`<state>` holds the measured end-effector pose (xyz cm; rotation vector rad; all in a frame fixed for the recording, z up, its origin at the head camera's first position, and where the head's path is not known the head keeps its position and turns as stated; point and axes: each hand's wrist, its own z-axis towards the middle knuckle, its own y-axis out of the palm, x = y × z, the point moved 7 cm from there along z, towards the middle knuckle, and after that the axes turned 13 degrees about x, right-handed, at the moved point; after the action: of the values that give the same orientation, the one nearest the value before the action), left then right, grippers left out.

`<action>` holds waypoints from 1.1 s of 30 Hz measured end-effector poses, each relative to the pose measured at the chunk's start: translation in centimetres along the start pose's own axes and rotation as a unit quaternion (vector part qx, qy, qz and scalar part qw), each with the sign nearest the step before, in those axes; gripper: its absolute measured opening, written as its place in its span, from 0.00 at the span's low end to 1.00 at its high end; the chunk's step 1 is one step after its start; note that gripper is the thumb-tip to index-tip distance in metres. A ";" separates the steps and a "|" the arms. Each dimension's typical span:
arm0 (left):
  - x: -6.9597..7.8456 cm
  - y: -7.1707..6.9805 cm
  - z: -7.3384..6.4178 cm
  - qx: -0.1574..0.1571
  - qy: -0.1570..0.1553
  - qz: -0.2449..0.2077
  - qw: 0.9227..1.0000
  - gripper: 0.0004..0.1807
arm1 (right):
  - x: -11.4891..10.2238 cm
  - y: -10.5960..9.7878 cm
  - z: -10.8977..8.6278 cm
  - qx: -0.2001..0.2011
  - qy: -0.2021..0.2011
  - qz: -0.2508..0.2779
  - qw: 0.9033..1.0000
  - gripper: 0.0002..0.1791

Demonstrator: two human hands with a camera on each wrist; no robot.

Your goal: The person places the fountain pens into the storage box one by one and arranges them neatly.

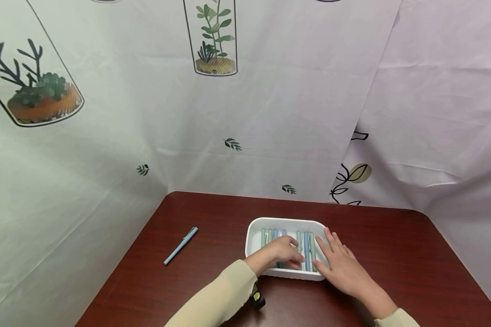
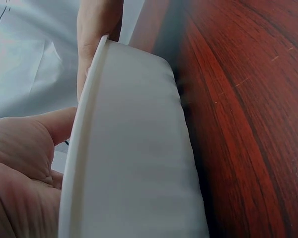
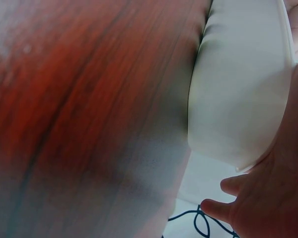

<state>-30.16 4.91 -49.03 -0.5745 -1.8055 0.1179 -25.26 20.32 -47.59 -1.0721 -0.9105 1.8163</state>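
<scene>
A white tray [image 1: 284, 274] stands on the brown table. Inside it lie several slim pens in green and blue, among them a blue pen [image 1: 307, 252] and a green pen [image 1: 313, 245] at the right end. My left hand [image 1: 284, 252] reaches over the near rim into the tray, its fingers loosely bent above the pens; no pen shows in its grasp. My right hand [image 1: 343, 268] rests against the tray's right rim with fingers spread and straight. In the left wrist view the tray's wall [image 2: 134, 134] partly hides the left fingers.
A light blue capped pen [image 1: 181, 245] lies alone on the table [image 1: 212, 218] left of the tray. Behind and beside the table hangs white cloth [image 1: 270, 136] with printed plants. A black strap device [image 1: 257, 297] sits at the left wrist.
</scene>
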 end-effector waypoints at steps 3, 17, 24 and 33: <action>0.1 -0.2 0.0 -0.002 0.006 -0.008 1.000 0.25 | 0.1 0.1 0.1 -0.001 0.001 0.001 1.000 0.40; 1.4 -4.0 -3.0 0.013 0.070 -0.024 0.997 0.30 | 0.0 -0.2 0.0 0.001 0.001 0.000 1.000 0.40; 1.7 -6.5 -4.5 -0.004 0.136 -0.002 0.991 0.31 | 0.0 -0.1 0.0 0.002 0.003 -0.004 1.000 0.40; 1.8 -10.1 -7.1 0.006 0.237 0.078 0.968 0.32 | 0.1 0.2 -0.1 -0.008 0.008 -0.003 1.000 0.40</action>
<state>-27.24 -4.64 -41.55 -0.6721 -1.2934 0.0893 -25.25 20.34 -47.81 -1.0907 -0.9194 1.7965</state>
